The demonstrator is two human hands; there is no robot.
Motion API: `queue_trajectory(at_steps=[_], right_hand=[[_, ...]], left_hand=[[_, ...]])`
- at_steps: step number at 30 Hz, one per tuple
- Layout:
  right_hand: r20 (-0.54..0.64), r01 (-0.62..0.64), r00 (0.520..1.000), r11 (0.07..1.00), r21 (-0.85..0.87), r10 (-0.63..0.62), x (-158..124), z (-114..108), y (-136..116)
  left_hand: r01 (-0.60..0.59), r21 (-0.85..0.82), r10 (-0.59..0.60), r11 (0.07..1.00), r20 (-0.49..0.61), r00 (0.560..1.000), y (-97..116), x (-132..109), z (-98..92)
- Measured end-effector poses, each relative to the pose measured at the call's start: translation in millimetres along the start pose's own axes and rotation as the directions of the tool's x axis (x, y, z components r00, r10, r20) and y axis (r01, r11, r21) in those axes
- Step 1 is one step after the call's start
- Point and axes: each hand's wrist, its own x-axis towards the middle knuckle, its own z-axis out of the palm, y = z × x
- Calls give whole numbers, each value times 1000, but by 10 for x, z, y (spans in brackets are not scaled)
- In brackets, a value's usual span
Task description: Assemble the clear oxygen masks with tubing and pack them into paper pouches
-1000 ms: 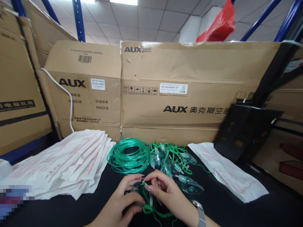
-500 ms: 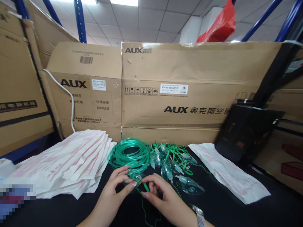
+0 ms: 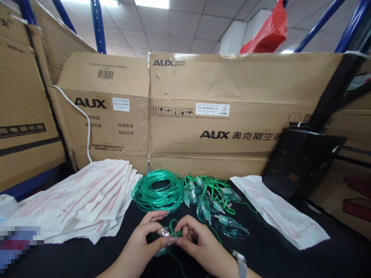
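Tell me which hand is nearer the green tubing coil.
Left. The left hand lies just below the coil; the right hand is farther right. Both pinch a small mask.

Left: stack of white paper pouches (image 3: pixel 78 200)
Middle: green coiled plastic tubing (image 3: pixel 158 191); clear plastic masks (image 3: pixel 214 202) seemingly touching its right side
Right: white paper pouch (image 3: pixel 278 210)
Behind: brown cardboard boxes (image 3: pixel 232 85)

1 tubing coil (image 3: pixel 158 191), 1 pouch stack (image 3: pixel 81 200), 1 loose pouch (image 3: pixel 278 210), approx 5 masks (image 3: pixel 232 227).
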Motion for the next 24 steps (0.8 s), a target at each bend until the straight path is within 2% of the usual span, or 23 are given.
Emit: queue_trajectory(at_steps=[8, 16, 18, 20, 24], right_hand=[[6, -23, 1000, 998, -63, 23, -2, 11, -32], [-9, 6, 1000, 999, 35, -6, -9, 16, -7], [-61, 18, 998, 998, 55, -15, 3, -7, -20], [-161, 36, 987, 999, 41, -29, 28, -55, -29], [-418, 50, 905, 995, -88, -83, 112, -248, 34]], left_hand=[[10, 46, -13, 999, 62, 998, 43, -8, 5], [66, -27, -66, 997, -9, 998, 34, 1, -31], [95, -52, -95, 994, 8, 995, 31, 17, -51], [115, -80, -114, 990, 20, 993, 32, 27, -60], [141, -71, -138, 987, 42, 990, 47, 14, -44]])
